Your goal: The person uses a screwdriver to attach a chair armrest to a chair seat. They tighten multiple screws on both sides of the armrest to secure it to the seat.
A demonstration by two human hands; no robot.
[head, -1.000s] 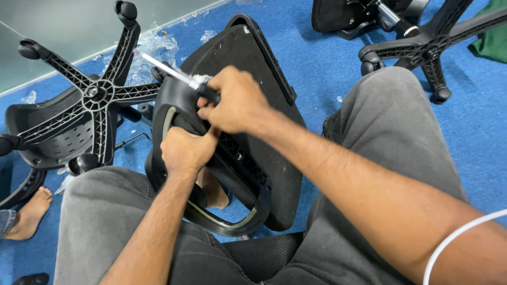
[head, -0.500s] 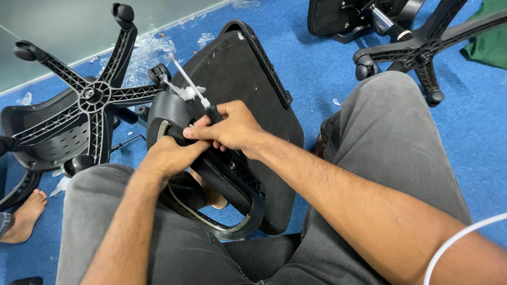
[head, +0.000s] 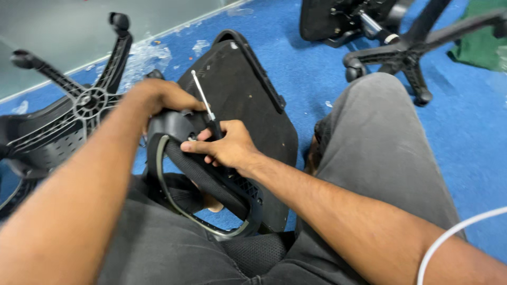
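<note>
A black chair seat (head: 248, 105) lies tilted between my knees on the blue floor. A black looped armrest (head: 182, 158) rests against its near edge. My right hand (head: 229, 148) is shut on a screwdriver (head: 205, 103), whose metal shaft points up and away over the seat. My left hand (head: 158, 97) reaches past the top of the armrest and curls over it. What the left fingers hold is hidden behind the armrest.
A black five-star chair base (head: 84, 103) lies upturned at the left. Another chair base with castors (head: 406, 53) and a chair mechanism (head: 343, 21) sit at the top right, beside green cloth (head: 483, 39). A white cable (head: 459, 232) crosses bottom right. My grey-trousered legs (head: 380, 158) flank the seat.
My left hand has moved from the armrest's front up and left to its top. The screwdriver has swung from pointing left to pointing up, still in my right hand.
</note>
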